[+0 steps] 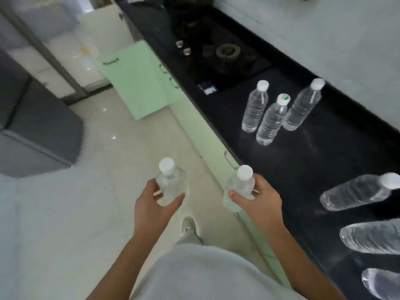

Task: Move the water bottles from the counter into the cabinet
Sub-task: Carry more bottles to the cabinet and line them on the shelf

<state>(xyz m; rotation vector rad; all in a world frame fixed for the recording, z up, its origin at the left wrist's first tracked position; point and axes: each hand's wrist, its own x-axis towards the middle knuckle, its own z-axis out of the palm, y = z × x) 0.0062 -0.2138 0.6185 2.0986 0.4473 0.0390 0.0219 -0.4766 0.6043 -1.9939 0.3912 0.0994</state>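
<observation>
Both hands out front, forearms level: left hand (154,197) and right hand (257,197) each clamped on an upright clear white-capped plastic bottle (171,182), (240,185).

I see clear, ridged water bottles (255,109) with white caps, one cap (283,99) marked with a green spot, standing on a glossy black counter (313,152). The open cabinet door (138,83) is pale mint green, the floor (121,152) cream tile. Grey units (39,135) stand at left, and I wear a white shirt (201,276).
</observation>
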